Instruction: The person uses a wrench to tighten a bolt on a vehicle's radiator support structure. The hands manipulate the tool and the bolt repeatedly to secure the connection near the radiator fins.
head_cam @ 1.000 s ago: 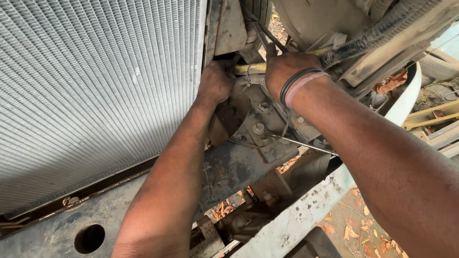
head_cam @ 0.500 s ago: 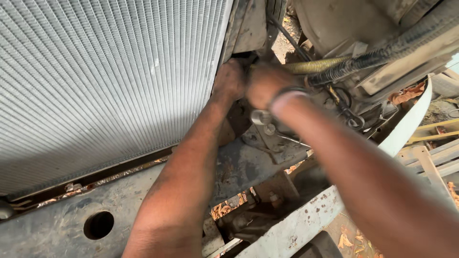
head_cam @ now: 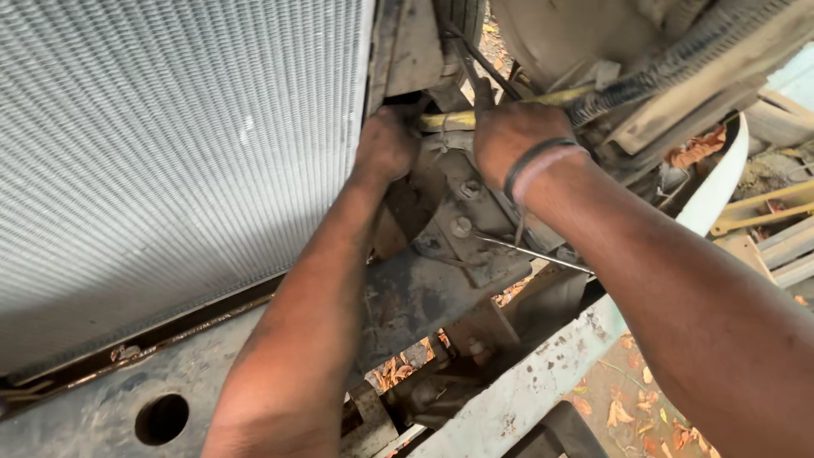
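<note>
Hands apart again, left hand (head_cam: 386, 144) by radiator (head_cam: 170, 153), right hand (head_cam: 509, 127) risen

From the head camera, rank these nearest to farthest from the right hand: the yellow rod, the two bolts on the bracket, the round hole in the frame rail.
1. Yellow rod: touching the right hand, just to its left.
2. Bracket bolts: just below the hand.
3. Round hole: far lower left.

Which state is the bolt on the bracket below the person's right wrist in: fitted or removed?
Fitted: the bolt sits head-out in the dirty metal bracket beneath the right hand.
</note>
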